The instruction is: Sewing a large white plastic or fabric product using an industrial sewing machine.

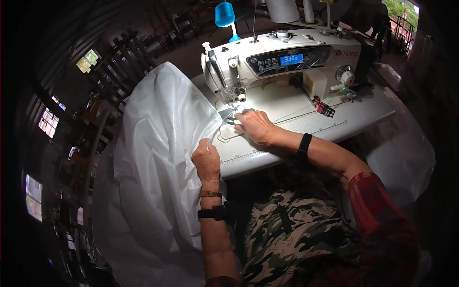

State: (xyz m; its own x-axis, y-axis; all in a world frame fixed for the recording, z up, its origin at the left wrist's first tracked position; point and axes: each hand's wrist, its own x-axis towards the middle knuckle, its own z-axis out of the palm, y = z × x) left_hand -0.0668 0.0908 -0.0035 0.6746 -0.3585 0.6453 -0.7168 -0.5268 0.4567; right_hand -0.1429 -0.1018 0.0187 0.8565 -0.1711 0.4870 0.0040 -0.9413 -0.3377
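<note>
Our left hand (206, 160) is closed on the white sheet (153, 158), pinching a fold of its edge right where it meets the front of the surface (354, 117). Looks to us like that grip is there to keep the edge gathered so the big slippery bulk doesn't drag it sideways. Most of the sheet hangs off the left side of the surface and billows down past our lap, so something has to take the weight.

Our right hand (256, 125) lies flat-ish on the surface just in front of the needle (234, 101), fingers stretched toward the presser foot. There's a small dark thing at the fingertips, maybe snips or the corner of the sheet, too small for us to tell. We can't say whether the fingers are actually pinching anything; the hand reads as mostly open and pressing down. That spot makes sense for guiding the material where the stitching happens.

The machine (287, 62) is white, sits at the back of the surface, and has a lit blue display on its front panel. A ruler strip runs along the front edge of the surface, handy for lining up an edge. A small red-and-dark object (324, 108) sits to the right of our right hand, out of the way. A blue cone (224, 14) and a white spool (283, 9) stand behind the machine. There's a black band on each wrist, plus a gold watch on the left.
</note>
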